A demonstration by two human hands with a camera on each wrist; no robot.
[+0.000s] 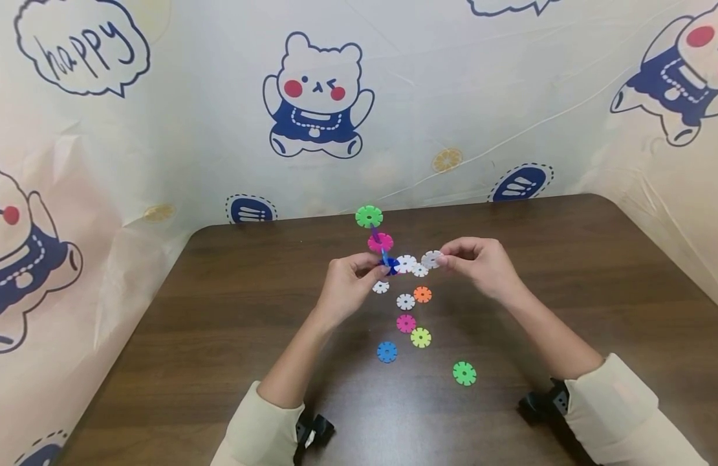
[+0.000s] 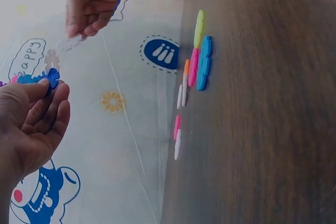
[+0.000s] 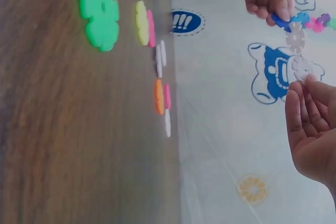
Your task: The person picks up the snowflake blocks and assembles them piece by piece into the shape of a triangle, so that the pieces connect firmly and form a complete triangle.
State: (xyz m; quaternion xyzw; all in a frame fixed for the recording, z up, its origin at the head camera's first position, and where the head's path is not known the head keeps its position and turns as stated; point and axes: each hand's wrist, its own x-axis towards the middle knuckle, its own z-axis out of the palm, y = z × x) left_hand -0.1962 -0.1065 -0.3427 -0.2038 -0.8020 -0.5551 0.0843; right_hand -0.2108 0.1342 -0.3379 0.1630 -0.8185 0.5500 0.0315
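My left hand [image 1: 347, 287] pinches the dark blue notched disc [image 2: 53, 78] of a chain of interlocked plastic discs. Beyond it the chain runs through a light blue disc [image 3: 300, 18], a pink disc [image 1: 380, 243] and a purple one [image 1: 374, 232] to a green disc [image 1: 369, 217] at the far end. A white disc [image 3: 295, 38] is joined to the dark blue one, on the side facing my right hand [image 1: 481, 265]. Between thumb and fingers, that hand pinches another white disc [image 1: 431, 259], close to the joined one; whether they touch I cannot tell.
Loose discs lie on the brown table [image 1: 248, 323] below the hands: several white, an orange [image 1: 422, 294], a pink [image 1: 406, 323], a yellow [image 1: 420, 337], a blue [image 1: 387, 352] and a green [image 1: 464, 373]. A printed curtain [image 1: 394, 129] hangs behind the table's back edge.
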